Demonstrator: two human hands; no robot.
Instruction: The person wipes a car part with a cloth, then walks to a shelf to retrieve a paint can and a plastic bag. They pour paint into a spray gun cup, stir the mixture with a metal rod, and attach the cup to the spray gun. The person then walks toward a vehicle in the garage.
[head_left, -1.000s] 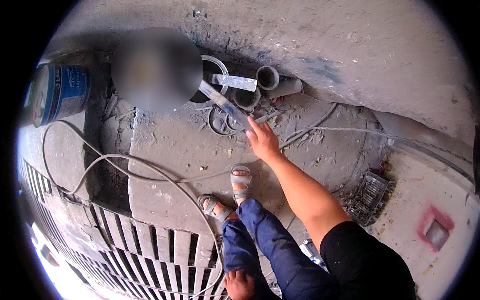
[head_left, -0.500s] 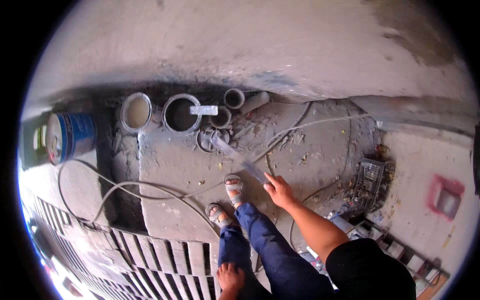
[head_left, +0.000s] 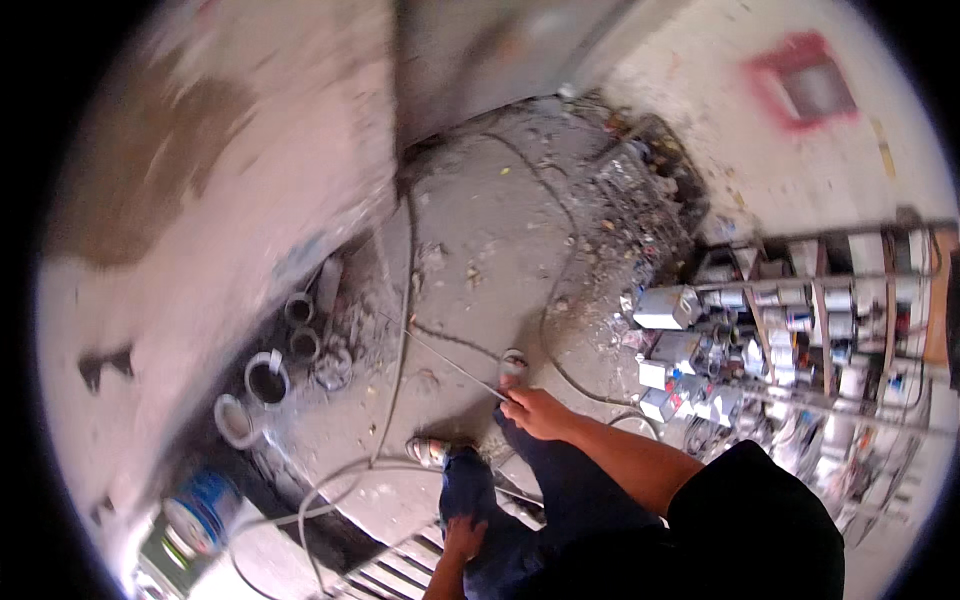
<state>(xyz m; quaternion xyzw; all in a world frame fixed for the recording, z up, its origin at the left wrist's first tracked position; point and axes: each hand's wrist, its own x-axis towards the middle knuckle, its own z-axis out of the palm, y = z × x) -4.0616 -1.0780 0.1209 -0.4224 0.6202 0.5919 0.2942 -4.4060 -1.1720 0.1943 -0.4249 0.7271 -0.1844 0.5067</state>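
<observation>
My right hand (head_left: 537, 412) is closed around the end of a long, thin grey tool (head_left: 450, 362). The tool slants up and left over the floor, and its exact kind cannot be made out. Beside my left thigh hangs my left hand (head_left: 464, 538), fingers loosely apart and holding nothing. On the left, along the wall's foot, stand round containers: a bucket with pale contents (head_left: 237, 421), a dark-filled bucket (head_left: 268, 380) and a smaller pot (head_left: 299, 309) among others. None of them touches my hands.
A grey hose (head_left: 408, 250) runs along the floor and loops near my feet. Rubble (head_left: 640, 215) is heaped at the far right. Cans and boxes (head_left: 668, 307) crowd a rack (head_left: 820, 300) on the right. A blue drum (head_left: 203, 510) stands lower left, near a slatted grate (head_left: 400, 568).
The view has swung right, so the buckets sit lower left and the rack shows more fully. My right hand still holds the tool, which now looks thinner. One foot has stepped forward.
</observation>
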